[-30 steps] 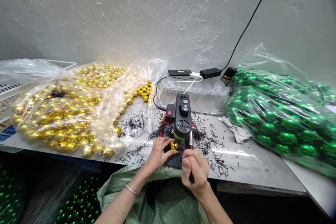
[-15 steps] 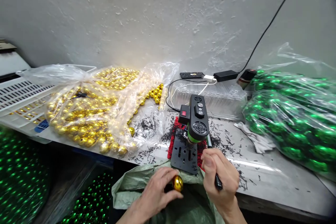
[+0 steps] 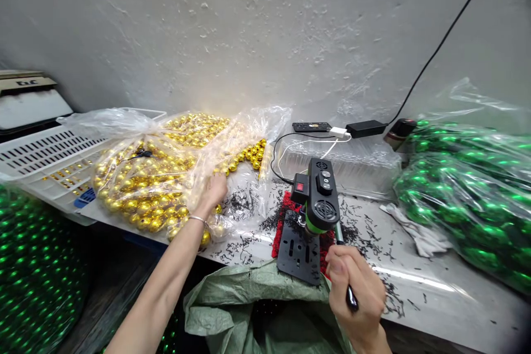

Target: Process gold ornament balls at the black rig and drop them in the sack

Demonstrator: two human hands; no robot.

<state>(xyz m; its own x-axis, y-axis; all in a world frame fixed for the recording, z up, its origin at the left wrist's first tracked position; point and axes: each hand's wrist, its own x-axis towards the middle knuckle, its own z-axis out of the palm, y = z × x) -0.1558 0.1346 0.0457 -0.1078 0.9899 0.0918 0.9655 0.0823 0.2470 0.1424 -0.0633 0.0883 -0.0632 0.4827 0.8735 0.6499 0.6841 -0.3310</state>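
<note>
Pale, rough wall (image 3: 232, 38) rises behind a light table (image 3: 448, 310) strewn with black bits (image 3: 243, 199). Half a second ago the left hand (image 3: 215, 189) had a gold ball over the green sack (image 3: 232, 293); now it is at the gold bag (image 3: 203, 160), among the balls (image 3: 145, 210), and that ball is out of sight. Whether it lies in the sack cannot be told. Its fingers look bent, but their tips are hidden, so I cannot tell whether they hold anything. The right hand (image 3: 357, 287) stays wrapped around the lever (image 3: 352, 300), fingers closed. No ball sits on the plate (image 3: 298, 257) under the press (image 3: 323, 193), which I take as a gap between one ball and the next.

Counted: two hands, one press, one lever, one plate, one red mat (image 3: 277, 240), one sack. Farther back are one clear box (image 3: 352, 163), one adapter (image 3: 365, 128), one black strip (image 3: 311, 127) and one jar (image 3: 400, 133). One white cloth (image 3: 418, 231) lies beside the green bag (image 3: 456, 221), one basket (image 3: 53, 155) at far left. Gold and green balls are too many to count, and overlapping plastic hides how many bags there are.
</note>
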